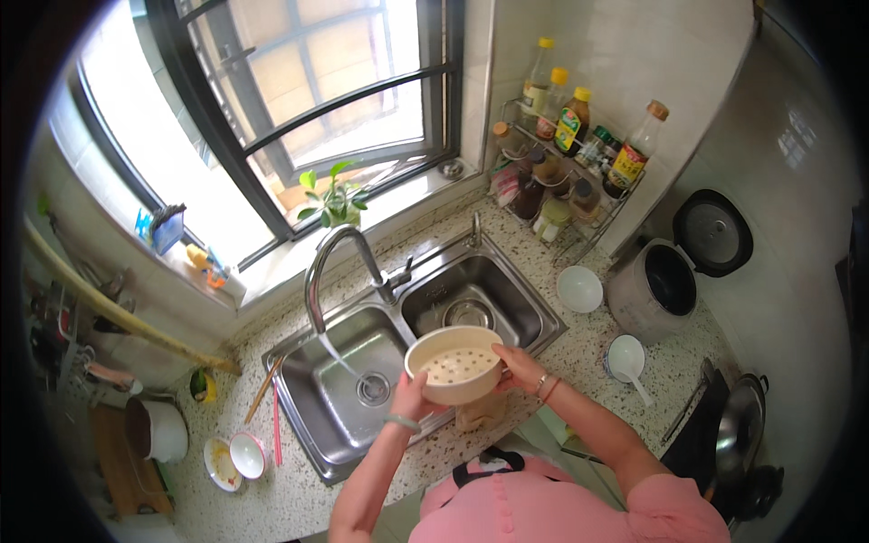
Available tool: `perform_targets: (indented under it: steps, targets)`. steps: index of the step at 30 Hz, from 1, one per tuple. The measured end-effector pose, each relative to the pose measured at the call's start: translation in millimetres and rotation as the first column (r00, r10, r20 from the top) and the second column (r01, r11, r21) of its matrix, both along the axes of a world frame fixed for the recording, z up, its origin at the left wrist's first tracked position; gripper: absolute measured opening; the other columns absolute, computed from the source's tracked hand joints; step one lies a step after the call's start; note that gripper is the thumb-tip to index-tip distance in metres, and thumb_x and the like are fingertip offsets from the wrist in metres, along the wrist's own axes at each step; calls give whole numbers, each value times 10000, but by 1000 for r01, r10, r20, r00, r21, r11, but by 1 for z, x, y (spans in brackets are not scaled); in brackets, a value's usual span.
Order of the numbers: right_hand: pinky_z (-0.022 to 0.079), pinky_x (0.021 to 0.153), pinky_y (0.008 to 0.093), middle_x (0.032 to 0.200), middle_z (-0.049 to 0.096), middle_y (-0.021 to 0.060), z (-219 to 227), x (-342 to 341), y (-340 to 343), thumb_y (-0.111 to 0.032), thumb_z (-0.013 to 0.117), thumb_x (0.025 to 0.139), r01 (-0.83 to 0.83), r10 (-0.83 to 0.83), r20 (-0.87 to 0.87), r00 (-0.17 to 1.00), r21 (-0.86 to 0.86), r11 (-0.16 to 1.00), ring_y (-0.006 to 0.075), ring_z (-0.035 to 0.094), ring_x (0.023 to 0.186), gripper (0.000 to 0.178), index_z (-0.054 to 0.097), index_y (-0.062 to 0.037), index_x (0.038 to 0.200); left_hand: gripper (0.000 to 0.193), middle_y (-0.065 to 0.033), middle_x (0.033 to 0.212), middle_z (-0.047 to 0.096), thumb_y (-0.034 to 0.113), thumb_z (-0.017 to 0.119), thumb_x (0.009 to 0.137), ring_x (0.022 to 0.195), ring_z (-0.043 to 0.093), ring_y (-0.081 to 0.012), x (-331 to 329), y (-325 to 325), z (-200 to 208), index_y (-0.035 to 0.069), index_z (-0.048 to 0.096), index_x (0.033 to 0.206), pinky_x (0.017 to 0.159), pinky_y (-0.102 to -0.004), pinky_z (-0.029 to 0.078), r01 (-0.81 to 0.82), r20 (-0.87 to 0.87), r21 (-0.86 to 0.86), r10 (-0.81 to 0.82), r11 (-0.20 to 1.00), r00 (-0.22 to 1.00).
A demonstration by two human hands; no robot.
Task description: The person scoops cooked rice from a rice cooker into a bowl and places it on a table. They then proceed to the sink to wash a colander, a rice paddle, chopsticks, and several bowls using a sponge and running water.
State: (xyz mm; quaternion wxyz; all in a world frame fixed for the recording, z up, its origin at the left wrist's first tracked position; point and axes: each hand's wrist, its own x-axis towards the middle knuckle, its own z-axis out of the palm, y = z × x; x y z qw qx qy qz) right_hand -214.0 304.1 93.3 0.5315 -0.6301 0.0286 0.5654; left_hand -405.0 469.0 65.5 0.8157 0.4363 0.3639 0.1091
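Between my two hands I hold a round cream steamer basket (457, 362), with rows of holes in its base. It is held above the front edge of the double sink, tilted a little so its inside shows. My left hand (412, 396) grips its left side, and a bangle circles that wrist. At the right side, my right hand (520, 369) closes on the rim. Water runs from the curved tap (355, 244) into the left basin (317, 398). The right basin (516, 299) has a round metal strainer (468, 314) in it.
Two used bowls (237, 460), chopsticks (262, 389) and a white pot (163, 430) stand left. Right are a white bowl (579, 288), a bowl with a spoon (626, 357), an open rice cooker (647, 294) and a lidded wok (740, 421). A bottle rack (566, 181) fills the corner.
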Motion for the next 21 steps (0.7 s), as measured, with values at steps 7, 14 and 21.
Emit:
perform_targets:
  steps: [7,14,21]
  targets:
    - [569,624,336,1062,621,116,-30,5,-16,-433,513,946,154,-192,322,927,140,978,224,651,790,558,484,17,1274,478,-182,1241,510,70,450,900,952,648,-375,48,-2,-15,105,322,1360,569,-438,622,23,64,43,-26,999,998]
    - [509,814,367,1250,521,188,27,36,-28,-281,538,951,-12,-194,720,666,271,962,277,588,1058,563,346,18,1388,493,-142,1232,507,101,451,945,883,663,-284,80,-11,53,144,269,1401,580,-364,615,87,158,84,-100,993,982]
    - [374,1015,389,1326,445,224,220,159,11,-112,462,953,-183,-527,833,-169,499,847,314,499,1164,521,284,73,1406,472,-57,1198,557,205,537,975,969,633,-167,252,6,205,150,331,1396,682,-281,574,-93,629,202,-56,975,775]
